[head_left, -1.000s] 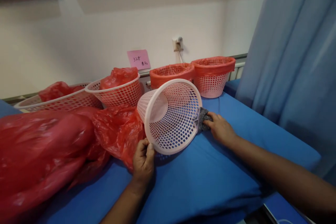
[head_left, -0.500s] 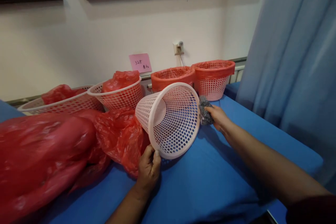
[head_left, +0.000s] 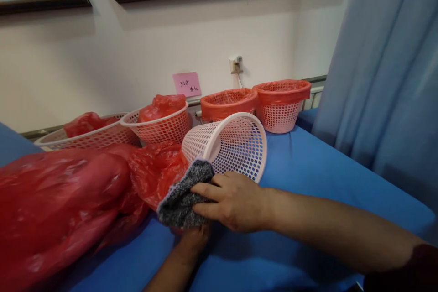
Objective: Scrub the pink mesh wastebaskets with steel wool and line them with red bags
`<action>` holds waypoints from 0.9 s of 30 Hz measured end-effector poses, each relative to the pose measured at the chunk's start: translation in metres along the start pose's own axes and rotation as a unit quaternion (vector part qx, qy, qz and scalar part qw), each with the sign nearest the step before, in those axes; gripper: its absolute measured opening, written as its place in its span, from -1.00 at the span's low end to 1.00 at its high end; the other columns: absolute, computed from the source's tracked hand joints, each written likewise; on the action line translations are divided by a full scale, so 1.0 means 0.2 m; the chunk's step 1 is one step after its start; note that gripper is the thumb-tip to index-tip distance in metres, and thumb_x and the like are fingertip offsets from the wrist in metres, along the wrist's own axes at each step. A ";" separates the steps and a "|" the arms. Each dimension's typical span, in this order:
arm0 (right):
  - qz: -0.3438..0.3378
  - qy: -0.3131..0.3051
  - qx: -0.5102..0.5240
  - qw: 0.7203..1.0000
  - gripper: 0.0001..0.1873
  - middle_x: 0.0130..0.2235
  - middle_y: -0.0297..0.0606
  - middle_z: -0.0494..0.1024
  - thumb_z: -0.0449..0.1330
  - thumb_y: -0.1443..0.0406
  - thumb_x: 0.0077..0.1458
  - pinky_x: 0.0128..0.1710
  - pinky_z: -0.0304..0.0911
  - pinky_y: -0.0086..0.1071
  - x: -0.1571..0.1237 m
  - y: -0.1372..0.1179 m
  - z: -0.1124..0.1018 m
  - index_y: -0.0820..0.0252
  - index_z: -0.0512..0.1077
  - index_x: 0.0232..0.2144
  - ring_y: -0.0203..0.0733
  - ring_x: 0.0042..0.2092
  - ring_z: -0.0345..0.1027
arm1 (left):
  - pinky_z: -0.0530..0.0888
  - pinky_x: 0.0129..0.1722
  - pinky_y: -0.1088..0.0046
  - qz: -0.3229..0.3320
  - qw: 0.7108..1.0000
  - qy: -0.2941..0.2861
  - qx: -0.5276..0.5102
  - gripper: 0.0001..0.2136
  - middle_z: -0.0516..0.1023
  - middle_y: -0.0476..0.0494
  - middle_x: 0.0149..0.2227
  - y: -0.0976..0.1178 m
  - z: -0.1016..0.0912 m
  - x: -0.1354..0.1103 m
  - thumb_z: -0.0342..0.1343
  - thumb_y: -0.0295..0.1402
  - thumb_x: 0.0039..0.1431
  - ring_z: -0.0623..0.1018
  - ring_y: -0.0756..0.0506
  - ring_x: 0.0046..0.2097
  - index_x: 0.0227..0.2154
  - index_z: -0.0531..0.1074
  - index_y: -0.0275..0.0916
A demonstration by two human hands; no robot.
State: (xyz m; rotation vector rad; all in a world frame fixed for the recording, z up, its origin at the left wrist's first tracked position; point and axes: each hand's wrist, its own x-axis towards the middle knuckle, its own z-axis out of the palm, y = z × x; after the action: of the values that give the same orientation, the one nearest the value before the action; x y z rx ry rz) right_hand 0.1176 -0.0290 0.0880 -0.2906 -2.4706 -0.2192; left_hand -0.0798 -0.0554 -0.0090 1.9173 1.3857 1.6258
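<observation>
A pale pink perforated plastic wastebasket [head_left: 253,146] lies tipped on its side, its mouth toward me. My right hand [head_left: 236,198] has crossed over to the left part of its rim, closed on a grey cleaning cloth [head_left: 185,196] pressed there. Below the cloth is my left hand [head_left: 196,237] at the rim's lower left; its fingers are hidden by the cloth and my right hand, while the basket keeps its tilt. Red plastic bags [head_left: 160,169] lie bunched against the basket's left side.
Behind stand two baskets lined with red bags, a nearer one [head_left: 229,112] and a right one [head_left: 280,116]. Two wider baskets with red plastic inside, one [head_left: 164,130] and another [head_left: 92,139], stand left. A blue-covered bed [head_left: 328,169] supports everything; a blue curtain [head_left: 376,77] hangs right.
My right hand has swept the cloth from the basket's right rim across to its left rim, now covering my left hand. The basket stays tipped in nearly the same place.
</observation>
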 end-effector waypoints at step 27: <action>0.610 0.213 0.684 0.339 -0.76 -0.31 -0.11 0.65 0.11 0.23 0.11 -0.20 0.53 -0.26 -0.53 -0.02 0.38 0.25 0.51 -0.27 -0.14 -0.30 0.58 | 0.44 -0.42 0.53 0.019 1.000 -0.014 0.016 -0.80 0.43 0.03 -0.48 0.03 0.05 0.01 0.04 -0.25 0.33 0.45 -0.01 -0.45 -0.36 0.44 -0.21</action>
State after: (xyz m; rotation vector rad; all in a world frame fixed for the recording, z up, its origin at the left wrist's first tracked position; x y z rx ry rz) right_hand 0.1551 -0.0331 -0.0371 -0.9353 -0.5983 1.9501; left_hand -0.0688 -0.0528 -0.0060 1.9888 1.3795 1.5974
